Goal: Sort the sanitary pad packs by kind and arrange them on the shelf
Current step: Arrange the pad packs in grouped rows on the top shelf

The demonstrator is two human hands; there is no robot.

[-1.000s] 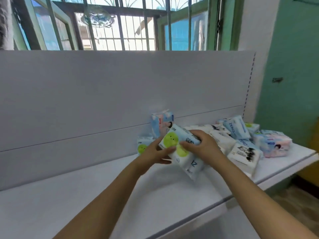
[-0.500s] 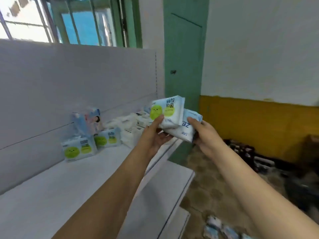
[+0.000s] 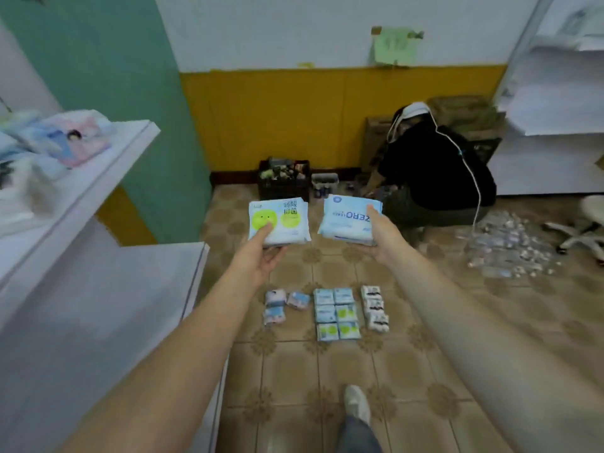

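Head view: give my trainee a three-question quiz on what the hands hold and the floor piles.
1. True or false: the left hand holds the green-face pack.
2. Which word shows on the pack in the right hand: A) ZERO B) SOFT C) PURE?
3. How many groups of packs lie on the floor tiles?

Key: 1 true; 2 A; 3 three.

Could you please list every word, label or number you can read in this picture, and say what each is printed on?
"ZERO", upside down: on the blue pack held by the right hand.
"弱酸抑菌": on the green-circle pack held by the left hand.
Smaller print on both packs: too blurred to read.
Packs on the floor, packs on the shelf and green wall notice: too small or blurred.
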